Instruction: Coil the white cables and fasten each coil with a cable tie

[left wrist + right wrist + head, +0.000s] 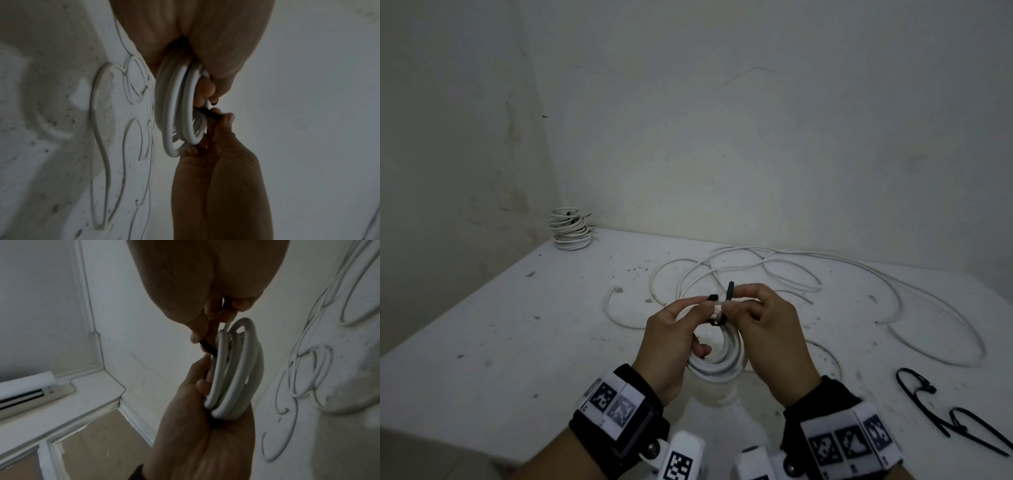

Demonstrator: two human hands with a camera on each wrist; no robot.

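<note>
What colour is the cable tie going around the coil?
Black. The cable tie shows best in the head view, against the white coil.

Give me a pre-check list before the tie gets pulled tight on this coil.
1. Coil gathered, loops together: ok.
2. Left hand holds the coil: ok.
3. Right hand pinches the cable tie: ok.
4. Tie wrapped round the bundle: ok.
5. Tail threaded through the head: cannot tell.
6. Spare ties on the table: ok.
</note>
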